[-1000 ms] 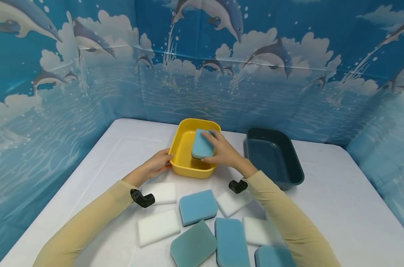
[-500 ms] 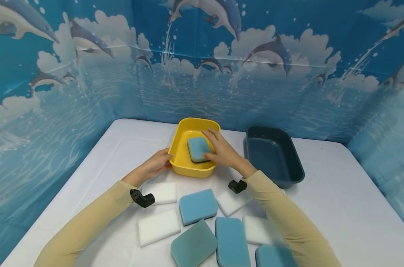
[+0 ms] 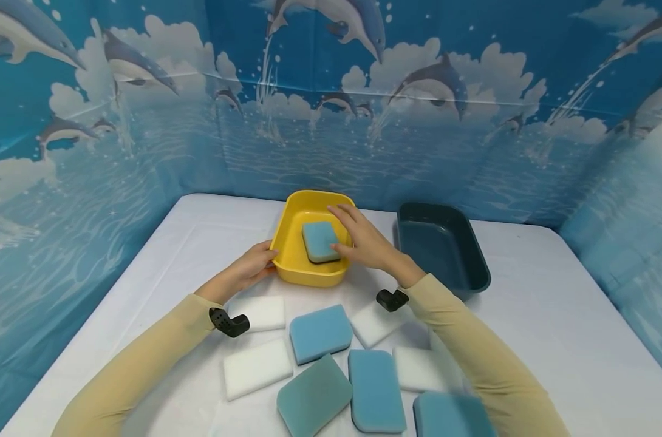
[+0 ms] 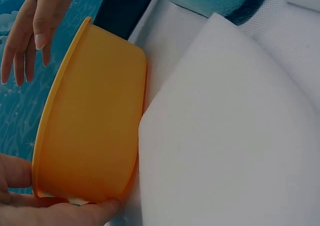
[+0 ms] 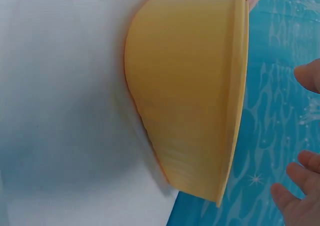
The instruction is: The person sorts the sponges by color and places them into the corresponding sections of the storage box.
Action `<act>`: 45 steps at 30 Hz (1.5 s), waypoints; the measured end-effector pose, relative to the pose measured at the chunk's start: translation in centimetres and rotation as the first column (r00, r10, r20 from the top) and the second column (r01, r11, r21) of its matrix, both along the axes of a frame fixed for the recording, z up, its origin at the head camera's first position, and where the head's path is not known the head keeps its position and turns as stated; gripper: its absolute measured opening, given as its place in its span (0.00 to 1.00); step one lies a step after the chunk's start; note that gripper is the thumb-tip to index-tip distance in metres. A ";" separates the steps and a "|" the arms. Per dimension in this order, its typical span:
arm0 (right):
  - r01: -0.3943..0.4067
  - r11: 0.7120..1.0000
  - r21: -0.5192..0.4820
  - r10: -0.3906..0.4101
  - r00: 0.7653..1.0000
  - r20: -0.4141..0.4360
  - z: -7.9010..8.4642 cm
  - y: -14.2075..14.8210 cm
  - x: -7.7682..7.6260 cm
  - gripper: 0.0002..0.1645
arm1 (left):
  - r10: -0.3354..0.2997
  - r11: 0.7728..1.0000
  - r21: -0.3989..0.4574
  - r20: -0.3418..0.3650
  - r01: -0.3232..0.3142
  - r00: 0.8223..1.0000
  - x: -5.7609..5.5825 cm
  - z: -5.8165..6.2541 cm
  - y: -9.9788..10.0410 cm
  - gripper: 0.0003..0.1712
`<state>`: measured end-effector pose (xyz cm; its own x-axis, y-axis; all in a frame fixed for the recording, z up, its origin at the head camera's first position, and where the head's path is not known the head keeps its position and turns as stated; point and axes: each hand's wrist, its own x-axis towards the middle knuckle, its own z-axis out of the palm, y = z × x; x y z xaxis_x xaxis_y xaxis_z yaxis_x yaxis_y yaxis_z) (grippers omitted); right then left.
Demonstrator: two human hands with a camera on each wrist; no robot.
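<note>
A blue sponge with a dark underside (image 3: 319,239) lies in the yellow plastic basin (image 3: 309,278) at the back of the table. My left hand (image 3: 248,268) grips the basin's left side, thumb at the rim and fingers beneath, as the left wrist view shows on the basin wall (image 4: 95,111). Over the basin's right rim hovers my right hand (image 3: 366,241), fingers spread and nothing held; its thumb is close to the sponge. In the right wrist view that hand (image 5: 305,186) appears only in part, beside the basin (image 5: 185,86).
To the right stands a dark teal basin (image 3: 443,249). In front lie several blue sponges (image 3: 320,332) and several white sponges (image 3: 257,369), some partly behind the right sleeve (image 3: 473,352). A dolphin-print curtain (image 3: 309,139) closes off the table's back and sides.
The blue sponge, tilted in my right hand a second ago, has been let go and lies down in the yellow basin. My left hand keeps its grip. The head view has shifted slightly.
</note>
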<state>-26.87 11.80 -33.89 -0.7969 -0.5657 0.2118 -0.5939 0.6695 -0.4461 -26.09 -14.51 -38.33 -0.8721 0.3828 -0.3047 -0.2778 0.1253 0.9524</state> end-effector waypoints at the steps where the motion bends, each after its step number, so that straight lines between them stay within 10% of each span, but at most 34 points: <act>1: -0.001 1.000 -0.001 0.001 1.000 -0.001 0.1 0.2 0.2 0.44 | -0.001 1.000 0.000 0.001 0.001 1.000 0.0 0.0 0.0 0.28; 11: -0.042 0.999 0.024 0.043 0.996 -0.077 2.2 2.1 2.5 0.43 | 0.012 1.000 0.009 -0.005 -0.012 1.000 -0.5 1.0 -0.2 0.28; 23: -0.030 0.993 0.111 0.041 0.995 -0.096 3.7 5.8 9.3 0.43 | 0.009 1.000 0.017 0.000 -0.009 1.000 -0.3 1.1 -1.2 0.28; 45: 0.140 0.977 0.159 -0.107 0.975 -0.196 -1.2 13.6 20.3 0.43 | -0.027 1.000 0.000 0.020 0.027 0.999 0.0 0.3 0.2 0.29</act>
<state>-6.54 25.39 -35.14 -0.8187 -0.5059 0.2715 -0.5633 0.7994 -0.2090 -26.11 -14.32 -38.03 -0.8550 0.4064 -0.3221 -0.2933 0.1333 0.9467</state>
